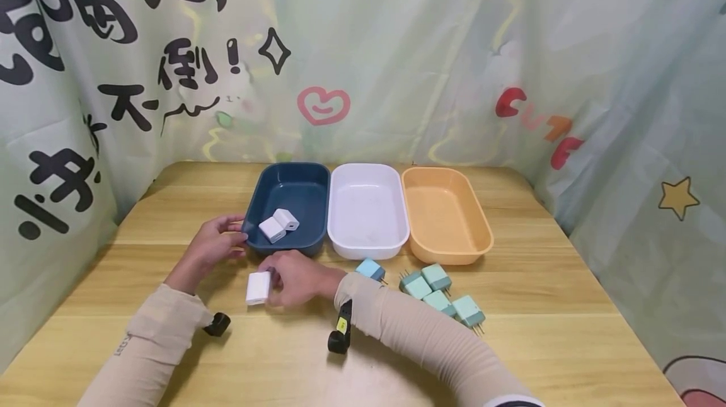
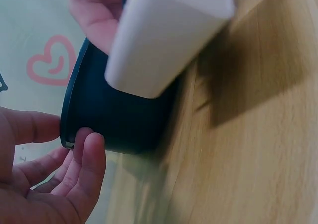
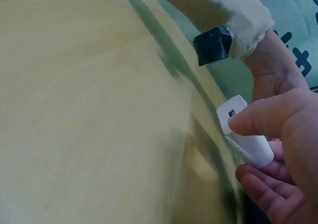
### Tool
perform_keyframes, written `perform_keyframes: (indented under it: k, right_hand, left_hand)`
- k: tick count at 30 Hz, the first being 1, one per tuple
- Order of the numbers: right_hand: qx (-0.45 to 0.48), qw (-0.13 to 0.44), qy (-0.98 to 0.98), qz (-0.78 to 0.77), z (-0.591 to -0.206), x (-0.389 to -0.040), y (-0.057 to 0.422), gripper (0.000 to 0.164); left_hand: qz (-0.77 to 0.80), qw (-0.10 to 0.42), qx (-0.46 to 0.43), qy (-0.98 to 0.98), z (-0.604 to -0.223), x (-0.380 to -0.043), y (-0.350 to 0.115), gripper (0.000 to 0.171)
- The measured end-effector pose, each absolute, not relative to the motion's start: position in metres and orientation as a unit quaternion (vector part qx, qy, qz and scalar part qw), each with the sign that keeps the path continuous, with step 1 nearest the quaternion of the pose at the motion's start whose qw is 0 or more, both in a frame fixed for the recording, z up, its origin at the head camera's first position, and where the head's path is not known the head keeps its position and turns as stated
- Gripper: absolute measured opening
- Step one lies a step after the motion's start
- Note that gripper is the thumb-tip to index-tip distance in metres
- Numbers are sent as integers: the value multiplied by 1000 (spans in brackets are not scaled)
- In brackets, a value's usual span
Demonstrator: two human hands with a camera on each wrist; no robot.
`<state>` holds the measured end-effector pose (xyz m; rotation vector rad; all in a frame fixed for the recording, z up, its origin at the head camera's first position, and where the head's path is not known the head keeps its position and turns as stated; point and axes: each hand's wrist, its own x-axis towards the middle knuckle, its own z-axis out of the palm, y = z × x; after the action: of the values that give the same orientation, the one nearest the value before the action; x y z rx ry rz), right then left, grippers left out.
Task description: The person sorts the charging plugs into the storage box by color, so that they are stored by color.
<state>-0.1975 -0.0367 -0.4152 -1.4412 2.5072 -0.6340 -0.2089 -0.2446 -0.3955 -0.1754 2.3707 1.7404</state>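
Note:
My right hand (image 1: 297, 278) pinches a white USB charger (image 1: 258, 288) just in front of the dark blue tray (image 1: 288, 172). The right wrist view shows the thumb on one face of this charger (image 3: 256, 147), beside its port, with the fingers on the far side. At the tray's left rim, my left hand (image 1: 212, 246) touches with its fingertips, fairly straight and spread. From close up, the fingers (image 2: 94, 157) of that hand overlap the outer wall of the blue tray (image 2: 129, 119). Two white chargers (image 1: 279, 225) lie together inside the tray.
A white tray (image 1: 368, 172) and an orange tray (image 1: 445, 175) stand in line to the right of the blue one. In front lie a blue plug (image 1: 370, 269) and several teal plugs (image 1: 435, 298) with metal prongs, near my right forearm. A printed curtain (image 1: 397, 60) hangs behind.

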Motion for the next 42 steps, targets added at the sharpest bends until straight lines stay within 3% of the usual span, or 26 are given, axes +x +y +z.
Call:
perform_keyframes:
  k: [14,42]
  right_hand:
    - [-476,111,825,-284,-395,-206,-32,50]
    - [-438,93,819,-359,-377,-238,-20,46]
  left_hand:
    - [595,94,-49,797,-397,-210,-245,54]
    - [613,85,-34,785,-397,-208,-244,55]
